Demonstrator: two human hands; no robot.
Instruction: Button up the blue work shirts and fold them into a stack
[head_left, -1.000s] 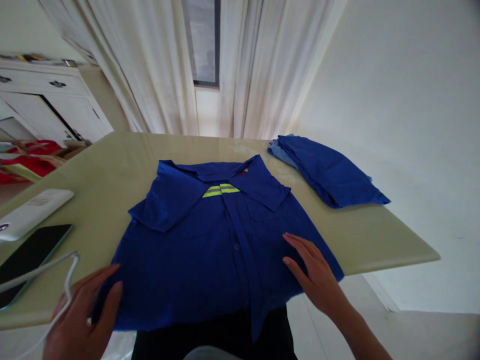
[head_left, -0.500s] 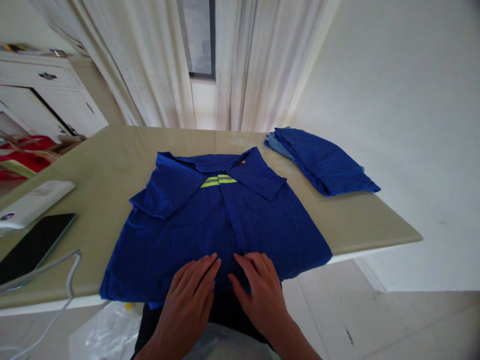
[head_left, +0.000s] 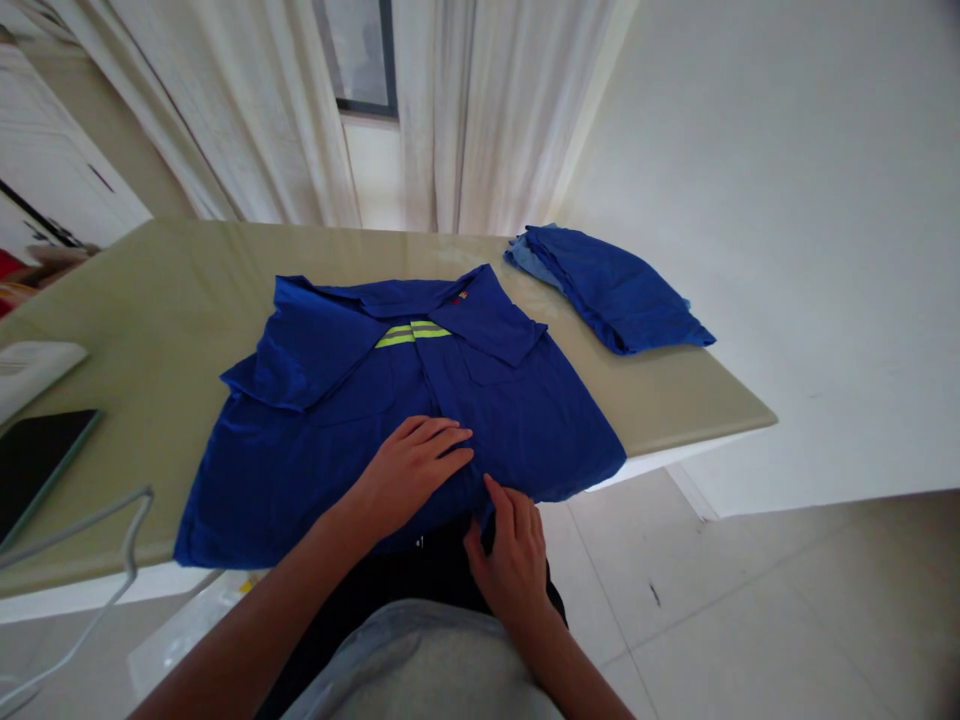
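Observation:
A blue work shirt (head_left: 341, 450) lies front up on the table, its collar folded outward and a yellow-green reflective stripe (head_left: 412, 333) showing inside the neck. Its lower hem hangs over the near edge of the table. My left hand (head_left: 412, 470) rests on the front of the shirt near the button placket, fingers stretched out. Just below and to the right, my right hand (head_left: 514, 550) holds the bottom of the placket, with blue cloth between thumb and fingers.
A folded stack of blue clothes (head_left: 619, 290) lies at the table's (head_left: 172, 300) back right. On the left are a dark phone (head_left: 45, 460), a white device (head_left: 34, 375) and a white cable (head_left: 127, 550). A clear plastic bag (head_left: 180, 630) is below the near edge.
My hands came from the shirt's sides to its middle. Then my left hand moved up onto the placket, while my right closed on the cloth at the hem. The camera view has shifted.

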